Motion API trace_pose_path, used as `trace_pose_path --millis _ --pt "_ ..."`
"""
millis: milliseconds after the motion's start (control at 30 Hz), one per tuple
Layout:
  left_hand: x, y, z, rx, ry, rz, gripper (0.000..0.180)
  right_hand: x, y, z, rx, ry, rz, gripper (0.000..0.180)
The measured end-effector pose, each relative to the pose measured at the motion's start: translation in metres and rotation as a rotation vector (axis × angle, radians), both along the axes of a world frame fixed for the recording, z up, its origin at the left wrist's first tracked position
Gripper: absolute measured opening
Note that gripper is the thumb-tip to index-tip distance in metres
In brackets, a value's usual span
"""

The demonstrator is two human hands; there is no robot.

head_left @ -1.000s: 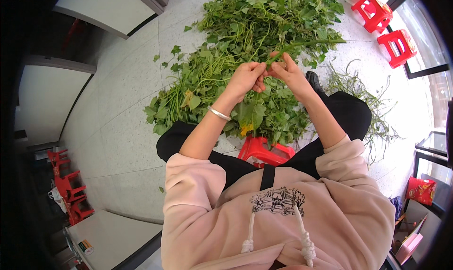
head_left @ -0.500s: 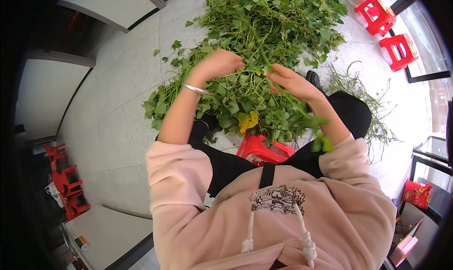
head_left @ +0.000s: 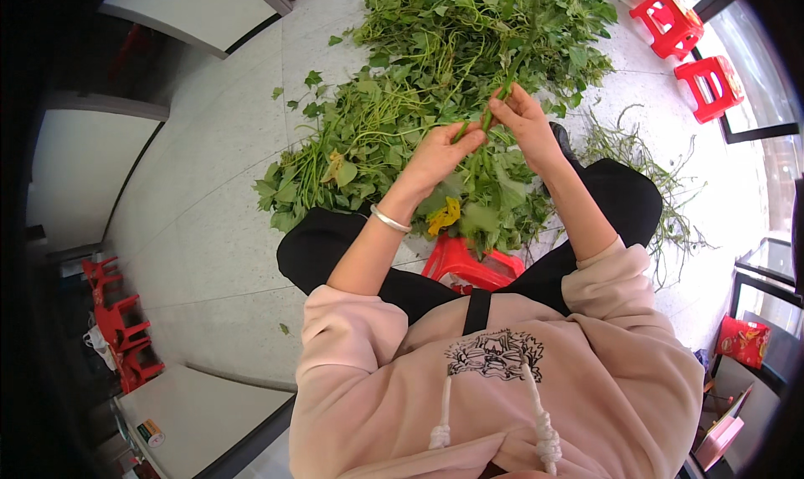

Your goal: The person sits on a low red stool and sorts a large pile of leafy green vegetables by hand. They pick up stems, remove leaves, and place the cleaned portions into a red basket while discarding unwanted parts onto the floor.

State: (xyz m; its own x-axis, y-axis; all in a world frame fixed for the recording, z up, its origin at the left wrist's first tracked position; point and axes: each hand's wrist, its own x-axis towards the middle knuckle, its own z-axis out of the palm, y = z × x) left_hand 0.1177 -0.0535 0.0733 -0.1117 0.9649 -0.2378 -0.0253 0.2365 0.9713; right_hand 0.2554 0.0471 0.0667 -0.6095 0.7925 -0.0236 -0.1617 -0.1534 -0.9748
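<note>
My two hands meet over a large heap of leafy green vines [head_left: 394, 85] on the floor. Thumb and fingers of my right hand [head_left: 529, 129] close around a long green vine stem [head_left: 521, 54], which runs up and away over the heap. Just beside it, my left hand [head_left: 437, 157], with a silver bangle at the wrist, pinches the lower part of the same stem. Leaves hang beneath the fingers, slightly blurred. A yellow leaf [head_left: 445, 215] lies below my left hand, at the heap's near edge.
A red plastic stool [head_left: 469, 263] is between my legs. Thin, mostly bare stems [head_left: 670, 203] lie scattered on the right. Two red stools [head_left: 710, 90] stand by the glass at the far right. At the left are more red stools [head_left: 121, 324] and a white-topped table [head_left: 197, 412].
My left hand has moved right and closed on the stem beside my right hand. The right hand has shifted slightly away with the vine, whose leafy end no longer hangs over my right forearm.
</note>
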Motion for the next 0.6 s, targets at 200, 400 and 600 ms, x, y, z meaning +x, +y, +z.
trace_pose_path --millis 200,400,600 --pt "0.009 0.002 -0.018 -0.103 -0.119 0.017 0.021 0.009 -0.005 -0.013 0.037 -0.098 -0.015 0.01" --pt "0.006 0.003 -0.069 -0.264 0.016 0.169 0.022 0.016 -0.032 -0.036 0.881 -0.338 -0.025 0.008" --pt "0.022 -0.006 -0.072 -0.117 -0.185 0.009 0.017 0.029 -0.03 -0.067 -0.047 -0.172 -0.201 0.01"
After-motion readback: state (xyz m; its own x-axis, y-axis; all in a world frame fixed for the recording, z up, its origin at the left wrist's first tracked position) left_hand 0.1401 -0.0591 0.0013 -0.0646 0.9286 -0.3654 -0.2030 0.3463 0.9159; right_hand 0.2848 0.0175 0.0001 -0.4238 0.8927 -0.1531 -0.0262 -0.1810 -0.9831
